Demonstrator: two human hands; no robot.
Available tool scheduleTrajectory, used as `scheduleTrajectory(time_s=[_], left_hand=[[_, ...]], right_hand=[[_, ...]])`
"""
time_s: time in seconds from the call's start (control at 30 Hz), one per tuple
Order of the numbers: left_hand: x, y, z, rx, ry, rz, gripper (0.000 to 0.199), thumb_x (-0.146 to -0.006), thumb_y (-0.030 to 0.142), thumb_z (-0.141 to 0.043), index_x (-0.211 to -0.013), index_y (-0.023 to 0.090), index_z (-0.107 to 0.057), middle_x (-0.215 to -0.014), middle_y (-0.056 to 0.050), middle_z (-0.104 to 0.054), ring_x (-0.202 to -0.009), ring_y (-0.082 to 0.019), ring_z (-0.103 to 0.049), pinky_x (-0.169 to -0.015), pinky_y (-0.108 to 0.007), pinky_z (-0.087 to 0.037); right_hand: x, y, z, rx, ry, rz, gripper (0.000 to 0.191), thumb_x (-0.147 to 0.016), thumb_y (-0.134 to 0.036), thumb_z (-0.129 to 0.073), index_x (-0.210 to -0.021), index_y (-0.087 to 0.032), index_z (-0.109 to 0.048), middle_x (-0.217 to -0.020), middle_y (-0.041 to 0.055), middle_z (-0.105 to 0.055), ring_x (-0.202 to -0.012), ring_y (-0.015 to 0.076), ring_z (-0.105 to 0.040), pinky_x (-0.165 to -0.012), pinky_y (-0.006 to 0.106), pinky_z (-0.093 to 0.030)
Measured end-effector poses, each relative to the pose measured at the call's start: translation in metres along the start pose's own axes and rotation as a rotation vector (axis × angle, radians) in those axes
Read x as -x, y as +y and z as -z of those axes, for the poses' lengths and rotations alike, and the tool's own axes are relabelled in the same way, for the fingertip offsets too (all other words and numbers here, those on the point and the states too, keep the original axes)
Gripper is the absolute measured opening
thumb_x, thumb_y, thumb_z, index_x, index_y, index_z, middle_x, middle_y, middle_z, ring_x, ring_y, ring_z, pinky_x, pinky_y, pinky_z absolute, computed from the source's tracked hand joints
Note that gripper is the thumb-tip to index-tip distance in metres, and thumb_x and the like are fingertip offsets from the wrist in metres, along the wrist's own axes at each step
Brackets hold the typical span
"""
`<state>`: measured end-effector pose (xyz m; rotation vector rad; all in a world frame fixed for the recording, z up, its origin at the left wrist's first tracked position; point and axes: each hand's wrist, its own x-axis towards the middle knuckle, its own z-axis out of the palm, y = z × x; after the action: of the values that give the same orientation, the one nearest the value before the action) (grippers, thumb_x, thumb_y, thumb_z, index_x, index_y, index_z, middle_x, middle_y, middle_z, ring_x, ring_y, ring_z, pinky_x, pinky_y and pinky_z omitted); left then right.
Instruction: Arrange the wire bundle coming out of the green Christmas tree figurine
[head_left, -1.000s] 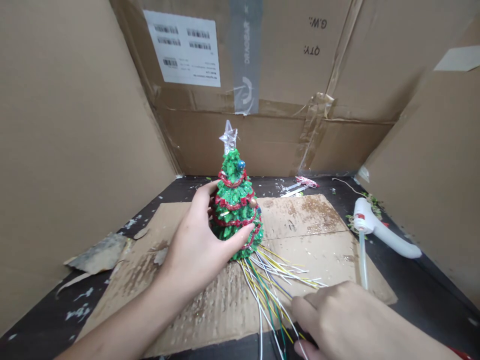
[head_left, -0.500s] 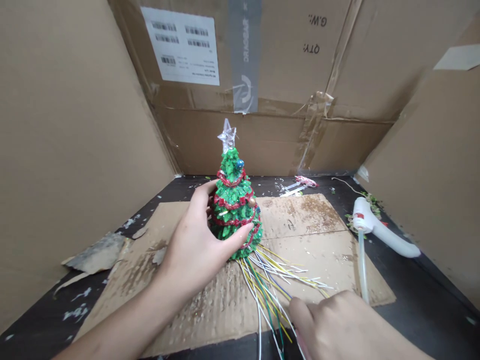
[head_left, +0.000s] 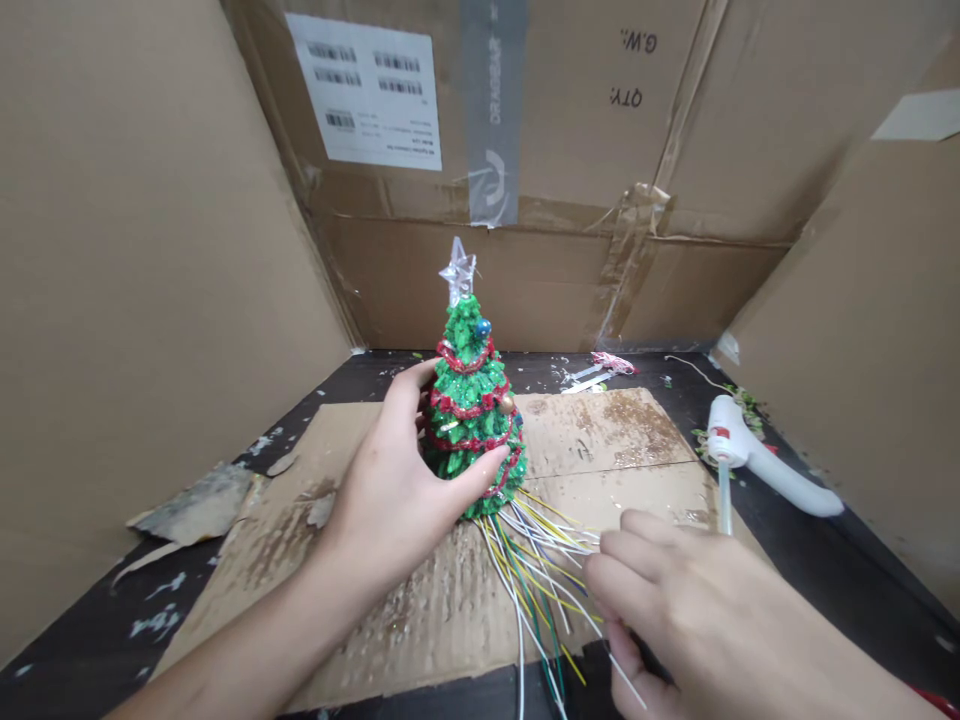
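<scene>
A small green Christmas tree figurine [head_left: 466,378] with red garlands, glitter and little baubles stands upright. It is topped by a clear star [head_left: 457,272]. My left hand [head_left: 405,475] wraps round its left side, the thumb across the lower front. From under the base a bunch of thin wires [head_left: 534,572], white, yellow, green and blue, fans out toward me. At lower right my right hand [head_left: 671,600] has its fingers curled on some of these wires. One white wire passes by its thumb. Exactly which strands it grips is partly hidden.
Under the tree lies a worn cardboard sheet [head_left: 255,590] on a dark table. A white glue gun [head_left: 772,475] lies at right, its glue stick pointing toward me. Torn scraps [head_left: 196,505] lie left, and red-and-white string [head_left: 613,363] behind. Cardboard walls [head_left: 555,285] enclose the space.
My right hand has moved up and slightly right, now over the ends of the upper wires and part of the glue stick. My left hand keeps its hold on the tree.
</scene>
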<state>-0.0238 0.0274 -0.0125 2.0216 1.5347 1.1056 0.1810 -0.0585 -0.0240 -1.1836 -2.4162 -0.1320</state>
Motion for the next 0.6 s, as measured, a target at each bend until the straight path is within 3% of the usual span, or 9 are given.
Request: scheduleTrajectory(time_s=[0.1, 0.33, 0.43, 0.6], left_hand=[[-0.0001, 0.0003, 0.0001, -0.012, 0.004, -0.005, 0.066, -0.068, 0.038, -0.072, -0.126, 0.027, -0.042, -0.118, 0.000, -0.062, -0.103, -0.014, -0.065, -0.092, -0.026, -0.058], [-0.0012, 0.0014, 0.0000, -0.015, -0.005, 0.007, 0.066, -0.068, 0.038, -0.072, -0.126, 0.027, -0.042, -0.117, 0.000, -0.062, -0.102, -0.013, -0.065, -0.092, -0.026, -0.058], [-0.0006, 0.0012, -0.0002, -0.018, -0.006, 0.017, 0.067, -0.068, 0.037, -0.072, -0.127, 0.026, -0.042, -0.119, -0.001, -0.062, -0.104, -0.015, -0.065, -0.092, -0.027, -0.058], [0.0005, 0.0007, 0.0003, -0.019, 0.000, 0.003, 0.068, -0.068, 0.037, -0.072, -0.128, 0.025, -0.042, -0.118, -0.002, -0.062, -0.102, -0.015, -0.065, -0.092, -0.028, -0.058]], right_hand=[[-0.0006, 0.0022, 0.0011, -0.058, -0.023, -0.028, 0.012, -0.062, -0.011, -0.048, -0.066, -0.022, -0.046, -0.067, -0.0031, -0.053, -0.053, 0.0128, -0.050, -0.044, 0.027, -0.026], [0.0037, 0.0024, -0.0010, -0.144, -0.243, -0.119, 0.016, -0.071, -0.008, -0.044, -0.073, -0.023, -0.049, -0.063, -0.0052, -0.055, -0.045, 0.0138, -0.051, -0.045, 0.031, -0.022], [0.0031, 0.0002, -0.0013, -0.149, -0.281, -0.058, 0.020, -0.069, -0.008, -0.051, -0.083, -0.022, -0.053, -0.068, -0.0047, -0.060, -0.051, 0.0152, -0.056, -0.046, 0.031, -0.026], [0.0000, 0.0015, -0.0035, -0.212, -0.320, 0.109, 0.020, -0.070, -0.014, -0.068, -0.080, -0.020, -0.051, -0.075, -0.0043, -0.060, -0.059, 0.0133, -0.056, -0.051, 0.029, -0.032]])
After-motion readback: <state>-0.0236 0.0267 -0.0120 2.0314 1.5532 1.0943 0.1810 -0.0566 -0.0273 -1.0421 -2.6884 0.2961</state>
